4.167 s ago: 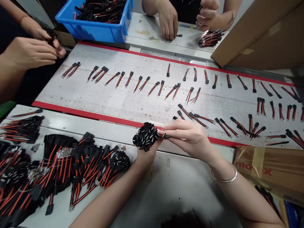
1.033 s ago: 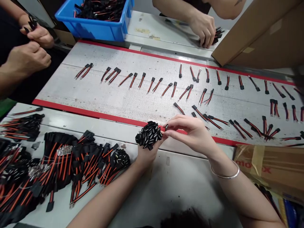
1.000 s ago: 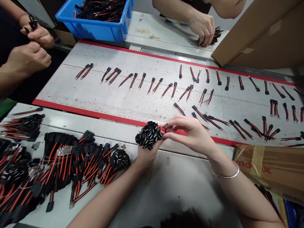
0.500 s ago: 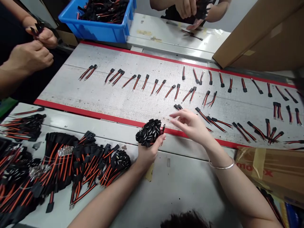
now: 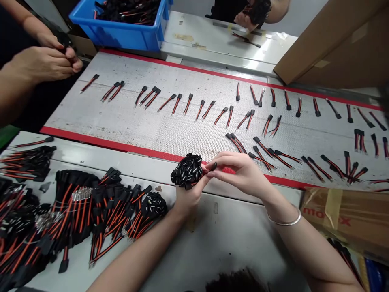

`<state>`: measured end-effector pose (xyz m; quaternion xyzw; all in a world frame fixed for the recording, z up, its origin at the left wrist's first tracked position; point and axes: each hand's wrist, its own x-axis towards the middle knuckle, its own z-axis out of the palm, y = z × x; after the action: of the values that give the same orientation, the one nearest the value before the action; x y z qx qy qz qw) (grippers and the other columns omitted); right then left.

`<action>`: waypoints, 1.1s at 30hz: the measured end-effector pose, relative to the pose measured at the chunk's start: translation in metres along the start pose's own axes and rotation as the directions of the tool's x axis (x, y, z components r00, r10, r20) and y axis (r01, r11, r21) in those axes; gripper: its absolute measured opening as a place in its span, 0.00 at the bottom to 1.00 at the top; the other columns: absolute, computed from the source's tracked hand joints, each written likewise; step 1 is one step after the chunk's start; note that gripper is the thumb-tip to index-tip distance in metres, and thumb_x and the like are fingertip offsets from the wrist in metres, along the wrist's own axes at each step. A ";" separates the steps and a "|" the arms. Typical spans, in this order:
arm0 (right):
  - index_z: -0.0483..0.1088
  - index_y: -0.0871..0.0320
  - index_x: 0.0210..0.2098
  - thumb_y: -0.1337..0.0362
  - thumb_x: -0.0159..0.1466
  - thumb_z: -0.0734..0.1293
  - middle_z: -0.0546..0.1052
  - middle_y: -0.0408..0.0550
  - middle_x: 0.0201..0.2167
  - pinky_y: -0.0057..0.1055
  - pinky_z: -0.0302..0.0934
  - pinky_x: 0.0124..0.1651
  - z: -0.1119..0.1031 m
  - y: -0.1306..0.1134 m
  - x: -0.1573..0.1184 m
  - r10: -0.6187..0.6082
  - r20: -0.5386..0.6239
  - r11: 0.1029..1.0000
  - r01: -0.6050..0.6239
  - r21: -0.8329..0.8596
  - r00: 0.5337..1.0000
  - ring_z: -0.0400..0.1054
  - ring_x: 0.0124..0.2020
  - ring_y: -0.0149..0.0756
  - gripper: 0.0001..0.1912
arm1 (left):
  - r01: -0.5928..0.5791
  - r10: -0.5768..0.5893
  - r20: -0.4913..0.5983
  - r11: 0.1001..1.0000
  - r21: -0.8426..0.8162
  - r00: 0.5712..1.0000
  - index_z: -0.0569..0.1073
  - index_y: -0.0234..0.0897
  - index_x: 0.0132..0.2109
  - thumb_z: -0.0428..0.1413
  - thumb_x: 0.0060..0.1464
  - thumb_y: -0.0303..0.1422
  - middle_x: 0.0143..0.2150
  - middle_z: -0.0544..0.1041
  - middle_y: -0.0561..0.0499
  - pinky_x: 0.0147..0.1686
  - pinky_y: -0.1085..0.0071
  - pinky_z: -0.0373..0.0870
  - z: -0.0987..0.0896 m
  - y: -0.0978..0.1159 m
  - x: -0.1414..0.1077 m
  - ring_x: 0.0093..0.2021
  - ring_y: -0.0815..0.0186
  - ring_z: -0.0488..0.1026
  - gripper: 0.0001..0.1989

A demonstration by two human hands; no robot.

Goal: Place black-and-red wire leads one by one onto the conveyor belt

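Note:
My left hand (image 5: 187,198) grips a dense bundle of wire leads (image 5: 186,171), their black connectors fanned out at the top. My right hand (image 5: 240,172) sits just right of the bundle, finger and thumb pinching a small black connector (image 5: 214,165) at its edge. Below the hands, a large heap of red-and-black wire leads with black connectors (image 5: 100,215) lies on the grey bench (image 5: 219,227). Several single leads lie in rows on the perforated conveyor belt (image 5: 121,121), close beyond my right hand.
The belt has red edges, and its near edge (image 5: 121,148) runs behind my hands. A co-worker's hands (image 5: 45,61) work at the left, and another hand (image 5: 246,18) is at the top. A blue crate of leads (image 5: 121,34) stands beyond the belt; cardboard boxes (image 5: 328,44) stand at right.
My right hand has moved back from over the belt to the bundle and now pinches a connector. The leads on the belt have shifted right, and a new lead lies at the belt's left end.

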<state>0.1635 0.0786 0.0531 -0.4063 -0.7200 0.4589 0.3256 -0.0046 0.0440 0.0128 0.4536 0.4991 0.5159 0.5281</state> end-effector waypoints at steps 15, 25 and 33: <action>0.81 0.57 0.38 0.61 0.66 0.71 0.82 0.51 0.36 0.31 0.72 0.37 0.004 -0.005 0.000 0.027 -0.053 0.999 -0.029 -0.042 0.998 0.77 0.35 0.34 0.07 | 0.038 -0.038 -0.043 0.999 -0.001 0.998 0.79 0.38 0.32 0.67 0.50 0.40 0.32 0.81 0.49 0.45 0.60 0.79 0.002 0.003 0.000 0.36 0.58 0.79 0.10; 0.79 0.60 0.35 0.58 0.63 0.74 0.81 0.51 0.35 0.32 0.70 0.37 0.005 -0.003 0.001 0.126 -0.022 0.990 -0.124 0.063 0.992 0.74 0.34 0.33 0.10 | 0.039 -0.042 -0.051 0.998 -0.059 0.998 0.78 0.38 0.32 0.67 0.49 0.39 0.31 0.81 0.50 0.44 0.62 0.78 0.004 0.006 0.001 0.36 0.61 0.79 0.10; 0.68 0.57 0.32 0.50 0.67 0.67 0.77 0.47 0.26 0.35 0.67 0.32 -0.018 0.033 0.009 0.323 -0.378 0.938 -0.347 0.007 0.867 0.69 0.24 0.33 0.17 | 0.172 -0.195 -0.101 0.965 -0.196 0.976 0.80 0.37 0.39 0.67 0.48 0.37 0.33 0.81 0.50 0.39 0.67 0.78 0.007 0.000 -0.003 0.33 0.64 0.80 0.12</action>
<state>0.1843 0.1017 0.0299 -0.6146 -0.5770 0.4002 0.3593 0.0027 0.0412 0.0135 0.3222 0.5194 0.5354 0.5829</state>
